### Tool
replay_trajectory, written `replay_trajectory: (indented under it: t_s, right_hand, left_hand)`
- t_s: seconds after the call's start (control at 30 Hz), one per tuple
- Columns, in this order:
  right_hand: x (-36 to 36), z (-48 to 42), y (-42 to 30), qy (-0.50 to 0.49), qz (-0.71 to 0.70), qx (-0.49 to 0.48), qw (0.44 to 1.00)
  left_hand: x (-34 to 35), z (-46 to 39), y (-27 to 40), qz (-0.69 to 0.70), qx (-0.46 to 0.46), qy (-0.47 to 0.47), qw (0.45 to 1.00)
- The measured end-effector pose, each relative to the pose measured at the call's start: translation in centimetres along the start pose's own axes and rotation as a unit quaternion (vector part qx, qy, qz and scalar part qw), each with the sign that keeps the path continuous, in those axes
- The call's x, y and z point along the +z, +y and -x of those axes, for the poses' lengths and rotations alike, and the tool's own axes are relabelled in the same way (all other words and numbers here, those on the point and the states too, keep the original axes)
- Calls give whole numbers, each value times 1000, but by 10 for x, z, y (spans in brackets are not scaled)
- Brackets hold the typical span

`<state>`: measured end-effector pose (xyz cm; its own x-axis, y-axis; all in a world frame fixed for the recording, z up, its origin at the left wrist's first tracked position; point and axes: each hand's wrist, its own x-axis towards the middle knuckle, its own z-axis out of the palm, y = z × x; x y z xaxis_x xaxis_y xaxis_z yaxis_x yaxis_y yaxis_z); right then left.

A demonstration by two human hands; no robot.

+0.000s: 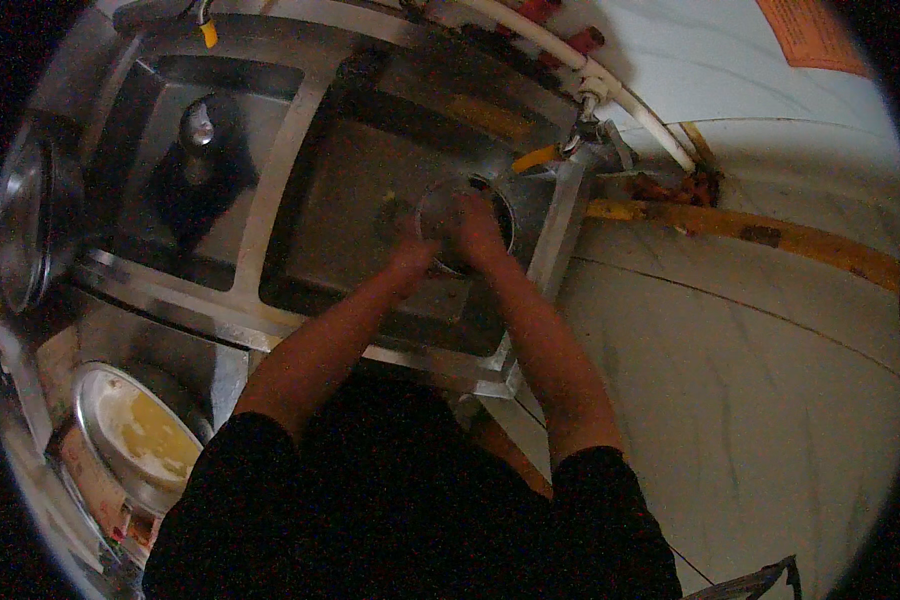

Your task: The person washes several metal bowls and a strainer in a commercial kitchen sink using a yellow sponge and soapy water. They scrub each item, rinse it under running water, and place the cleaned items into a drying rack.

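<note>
Both hands are over the right basin of a two-basin stainless steel sink (270, 187), at a round metal vessel (507, 217) under the tap with a yellow handle (535, 159). My left hand (414, 251) is at the vessel's left side, blurred, and its fingers cannot be made out. My right hand (477, 217) reaches over the vessel's opening, its fingertips inside or above it. What the fingers hold, if anything, is hidden by blur and dim light. A small dark and yellowish spot (394, 210) lies on the basin floor left of the vessel.
The left basin holds a shiny metal object (201, 124). A large metal pan (22, 217) stands at the far left. Below it sits a metal bowl (82, 405) with yellowish liquid. A white pipe (637, 109) and a yellow-brown strip (780, 234) run behind and right of the sink.
</note>
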<state>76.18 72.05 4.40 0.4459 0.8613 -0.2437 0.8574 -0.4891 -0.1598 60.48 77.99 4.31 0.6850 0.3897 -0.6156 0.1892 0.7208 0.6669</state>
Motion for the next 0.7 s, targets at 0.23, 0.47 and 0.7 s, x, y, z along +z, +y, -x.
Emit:
replay_trajectory:
  t_s: [0.23, 0.47, 0.7]
  right_hand:
    - [25, 6, -1, -85, 2, -17, 996]
    - [-25, 26, -11, -57, -164, -68, 982]
    - [-190, 25, 8, 367, -520, 122, 762]
  left_hand:
    - [2, 4, 9, 28, 4, 18, 999]
    - [-20, -23, 17, -323, 191, 156, 913]
    - [-51, 28, 141, -526, 419, 114, 731]
